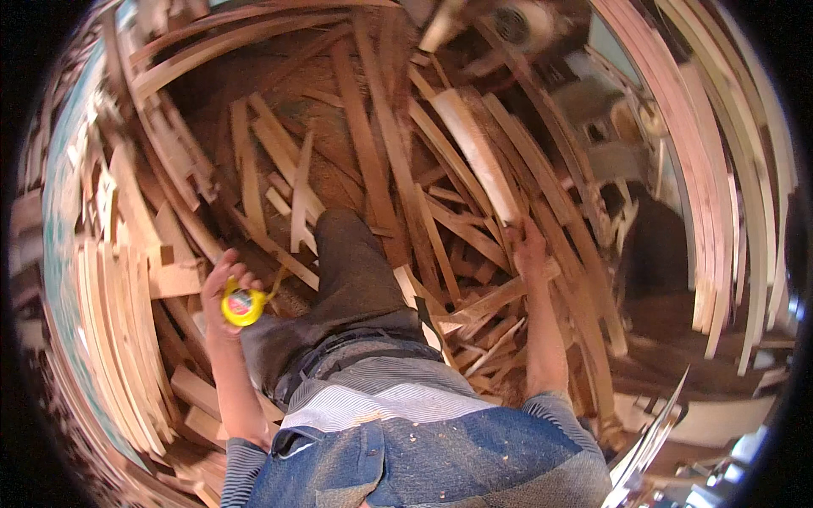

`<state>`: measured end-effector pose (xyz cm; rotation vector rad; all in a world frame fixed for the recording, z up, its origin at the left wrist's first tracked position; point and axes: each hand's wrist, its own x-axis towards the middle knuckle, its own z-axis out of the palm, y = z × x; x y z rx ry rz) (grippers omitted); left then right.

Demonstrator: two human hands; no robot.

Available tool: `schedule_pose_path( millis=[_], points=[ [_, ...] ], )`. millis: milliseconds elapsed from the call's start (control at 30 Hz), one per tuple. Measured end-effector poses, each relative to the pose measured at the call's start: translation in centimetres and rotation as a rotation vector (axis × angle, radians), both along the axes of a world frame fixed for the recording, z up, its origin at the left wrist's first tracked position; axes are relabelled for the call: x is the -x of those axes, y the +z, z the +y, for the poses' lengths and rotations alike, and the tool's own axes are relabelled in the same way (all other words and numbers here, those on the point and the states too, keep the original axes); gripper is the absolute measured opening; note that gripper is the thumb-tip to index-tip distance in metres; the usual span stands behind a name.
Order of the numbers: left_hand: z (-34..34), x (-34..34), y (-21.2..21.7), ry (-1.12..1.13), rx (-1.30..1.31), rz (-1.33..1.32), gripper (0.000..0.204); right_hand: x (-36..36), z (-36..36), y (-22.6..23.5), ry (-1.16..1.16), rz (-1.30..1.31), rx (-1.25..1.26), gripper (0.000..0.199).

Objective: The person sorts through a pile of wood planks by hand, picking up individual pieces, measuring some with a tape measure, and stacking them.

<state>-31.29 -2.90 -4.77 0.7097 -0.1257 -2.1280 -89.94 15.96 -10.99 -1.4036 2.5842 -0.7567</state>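
A round yellow tape measure (243, 306) sits in my left hand (222, 286), whose fingers curl around it. A short bit of its yellow blade (277, 278) sticks out toward my leg. My right hand (527, 247) reaches forward on the right and closes on the near end of a pale wooden board (476, 146). That board slopes away from me, lighter than the planks around it. Some of the right fingers are blurred, but the thumb side meets the board's end.
Loose boards and offcuts (461, 229) lie criss-cross around my legs. Stacked pale strips (118, 339) stand at the left. Long planks (677, 127) run along the right, near a dark machine with a round part (512, 25). Sawdust covers the floor (296, 76).
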Motion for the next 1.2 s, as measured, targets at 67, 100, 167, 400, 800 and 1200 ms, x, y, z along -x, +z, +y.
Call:
schedule_pose_path(
  millis=[67,100,167,400,800,1200],
  points=[
    [1.1,0.4,0.2,0.01,-0.032,0.071,0.037,-3.6,-5.6,1.7,0.255,0.032,0.081,0.026],
    [1.4,1.0,1.9,-0.002,-0.075,-0.134,0.041,-6.5,-8.3,2.0,0.386,0.017,0.126,0.03],
    [1.8,0.8,2.5,-0.005,-0.093,-0.262,0.049,-11.9,-13.0,3.1,0.613,-0.065,0.214,0.039],
    [8.7,-5.1,0.2,0.294,-0.051,-0.151,0.034,-36.5,-24.0,14.7,1.149,-0.475,-0.05,0.036],
    [15.3,-9.7,-3.7,0.584,-0.079,-0.111,0.044,-68.5,-25.9,16.7,1.875,-0.067,0.488,0.05],
    [14.3,-12.7,-3.0,0.501,-0.131,-0.104,0.05,-74.7,-27.7,14.9,1.718,0.072,0.649,0.037]
  ],
)
